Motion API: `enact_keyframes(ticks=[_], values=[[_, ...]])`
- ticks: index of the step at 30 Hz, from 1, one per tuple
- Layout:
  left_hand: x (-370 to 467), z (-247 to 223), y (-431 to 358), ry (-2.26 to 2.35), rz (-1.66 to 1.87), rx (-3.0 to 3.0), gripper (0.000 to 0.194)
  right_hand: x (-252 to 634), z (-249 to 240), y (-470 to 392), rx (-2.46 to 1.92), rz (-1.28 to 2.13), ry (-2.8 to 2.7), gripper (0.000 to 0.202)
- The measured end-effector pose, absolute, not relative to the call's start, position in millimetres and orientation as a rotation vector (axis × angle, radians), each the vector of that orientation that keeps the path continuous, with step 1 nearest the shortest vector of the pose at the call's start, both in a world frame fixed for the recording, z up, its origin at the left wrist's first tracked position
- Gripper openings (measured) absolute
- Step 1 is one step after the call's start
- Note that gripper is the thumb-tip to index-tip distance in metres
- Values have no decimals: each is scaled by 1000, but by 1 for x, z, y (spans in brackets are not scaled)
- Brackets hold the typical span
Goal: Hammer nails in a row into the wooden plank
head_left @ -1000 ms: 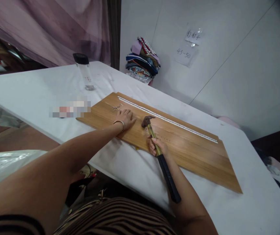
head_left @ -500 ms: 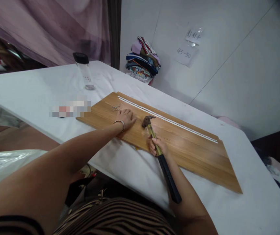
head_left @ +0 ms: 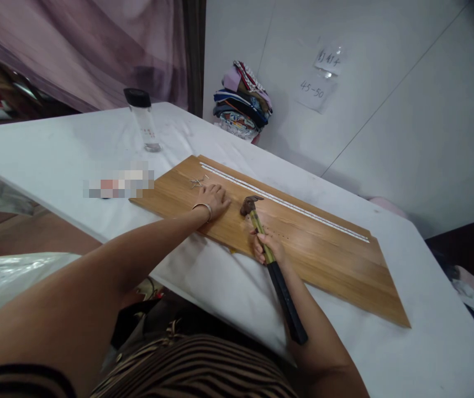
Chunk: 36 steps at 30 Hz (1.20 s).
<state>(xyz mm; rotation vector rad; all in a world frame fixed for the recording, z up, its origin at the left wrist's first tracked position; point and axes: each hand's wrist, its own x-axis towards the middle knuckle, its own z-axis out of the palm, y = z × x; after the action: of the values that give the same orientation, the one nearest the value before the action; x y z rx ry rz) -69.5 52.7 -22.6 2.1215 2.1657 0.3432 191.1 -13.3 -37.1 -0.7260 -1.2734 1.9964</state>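
A wooden board [head_left: 336, 265] lies on the table, with two white strips [head_left: 286, 204] along its far side. My left hand [head_left: 215, 200] rests flat on the board's left part, fingers spread, with a bracelet at the wrist. Several loose nails [head_left: 198, 182] lie just beyond its fingers. My right hand [head_left: 267, 247] is wrapped round the yellow handle of a hammer [head_left: 283, 298]. The hammer's rusty head is over the board, and its black grip reaches back over my forearm. A row of small dark dots shows on the board beside my right hand.
On the white table [head_left: 75, 138] a clear bottle with a black lid [head_left: 143, 121] stands at the back left. A blurred-out item [head_left: 116, 183] lies left of the board. Folded cloths [head_left: 243, 102] are stacked by the wall, which bears paper signs [head_left: 312, 93].
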Motion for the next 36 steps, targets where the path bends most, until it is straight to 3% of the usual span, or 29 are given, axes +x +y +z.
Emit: enact_keyframes(ticks=[36], values=[[-70,-23,53,2162,352,2127,46,190,-36,-14,-782,1977,-1265,46]])
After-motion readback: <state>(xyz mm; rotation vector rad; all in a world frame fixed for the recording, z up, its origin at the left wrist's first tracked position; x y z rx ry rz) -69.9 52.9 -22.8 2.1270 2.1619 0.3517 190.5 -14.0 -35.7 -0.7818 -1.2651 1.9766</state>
